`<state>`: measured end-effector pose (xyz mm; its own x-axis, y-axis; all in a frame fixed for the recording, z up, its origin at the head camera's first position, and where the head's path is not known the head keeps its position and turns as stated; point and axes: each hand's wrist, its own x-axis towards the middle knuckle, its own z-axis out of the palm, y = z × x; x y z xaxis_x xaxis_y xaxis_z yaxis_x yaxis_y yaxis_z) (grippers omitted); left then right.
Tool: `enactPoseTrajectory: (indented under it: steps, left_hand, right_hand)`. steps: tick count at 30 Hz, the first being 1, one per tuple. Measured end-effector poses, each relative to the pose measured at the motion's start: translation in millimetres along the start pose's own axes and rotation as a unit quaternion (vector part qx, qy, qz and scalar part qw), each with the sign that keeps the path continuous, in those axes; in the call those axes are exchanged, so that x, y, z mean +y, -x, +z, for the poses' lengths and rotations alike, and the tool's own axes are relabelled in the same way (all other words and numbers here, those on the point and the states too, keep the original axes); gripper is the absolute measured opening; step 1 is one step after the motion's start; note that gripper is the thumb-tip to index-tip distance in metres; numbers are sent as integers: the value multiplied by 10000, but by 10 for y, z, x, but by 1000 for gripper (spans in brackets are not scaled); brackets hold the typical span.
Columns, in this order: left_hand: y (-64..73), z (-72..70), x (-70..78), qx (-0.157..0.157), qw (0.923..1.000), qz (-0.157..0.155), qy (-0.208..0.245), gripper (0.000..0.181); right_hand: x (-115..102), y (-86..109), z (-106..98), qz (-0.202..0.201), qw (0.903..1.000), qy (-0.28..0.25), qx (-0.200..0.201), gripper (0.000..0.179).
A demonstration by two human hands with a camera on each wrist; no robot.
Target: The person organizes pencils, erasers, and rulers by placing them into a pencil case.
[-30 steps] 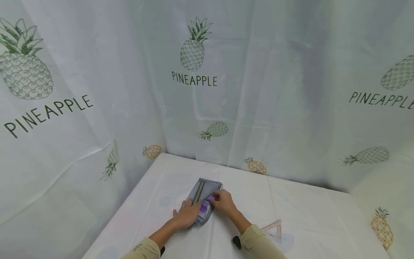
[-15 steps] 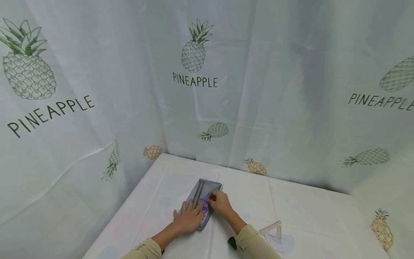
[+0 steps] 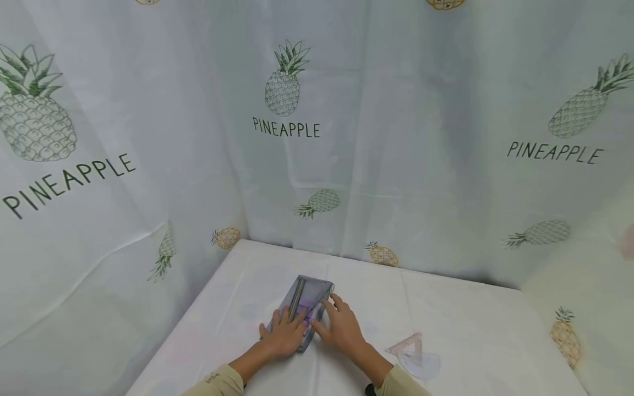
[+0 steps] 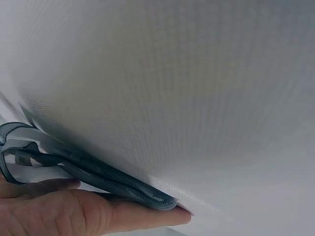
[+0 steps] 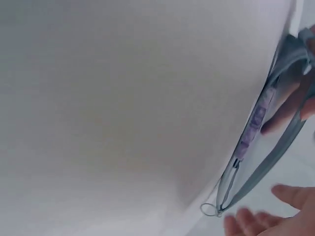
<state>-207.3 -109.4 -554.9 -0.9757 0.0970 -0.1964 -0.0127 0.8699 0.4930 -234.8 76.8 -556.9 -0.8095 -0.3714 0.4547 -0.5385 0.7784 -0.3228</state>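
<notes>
A grey see-through mesh pencil pouch [image 3: 319, 285] lies flat on the white table. Long dark sticks, apparently pencils [image 3: 296, 297], and small purple blocks [image 5: 256, 120] show inside it. With fingers spread, my left hand [image 3: 283, 336] rests on the pouch's near left part; in the left wrist view that hand [image 4: 93, 211] lies against the pouch's dark edge [image 4: 123, 184]. At the pouch's right edge is my right hand [image 3: 344, 329], its fingers loosely extended and holding nothing. The right wrist view shows the pouch mouth gaping, and a metal ring [image 5: 208, 210] at its end.
To the right on the table lie a clear triangle ruler [image 3: 407, 346] and a clear protractor [image 3: 421, 367], partly overlapping. White curtains [image 3: 396, 137] printed with pineapples hang behind and beside the table [image 3: 446, 319].
The purple piece pinched in my right hand a second ago is now inside the pouch. My right fingers have let go and spread out. My left hand stays on the pouch.
</notes>
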Motion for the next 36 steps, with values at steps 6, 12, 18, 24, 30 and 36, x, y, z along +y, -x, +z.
enactPoseTrajectory:
  steps: [6,12,18,24,30,36]
  left_hand:
    - [-12,-29,-25,-14,10000,-22,82,55]
    - [-30,-73,2,32,9998,-61,202,54]
    - [-19,-78,4,78,9996,-98,249,53]
    - [-3,-82,-9,45,9995,-80,300,53]
    - [-5,-81,-10,27,9994,3,359,53]
    - [-10,-38,-13,6,9992,-12,395,53]
  right_hand:
    - [-14,128,-67,-34,9985,357,-402,84]
    - [77,194,-199,-340,9929,1034,-480,86]
    - [259,316,-345,-350,9914,1176,-448,87]
    - [521,426,-435,-157,9929,1171,-101,86]
    - [764,538,-593,297,9915,1252,-170,86]
    - [994,724,-788,589,9899,1274,-191,89]
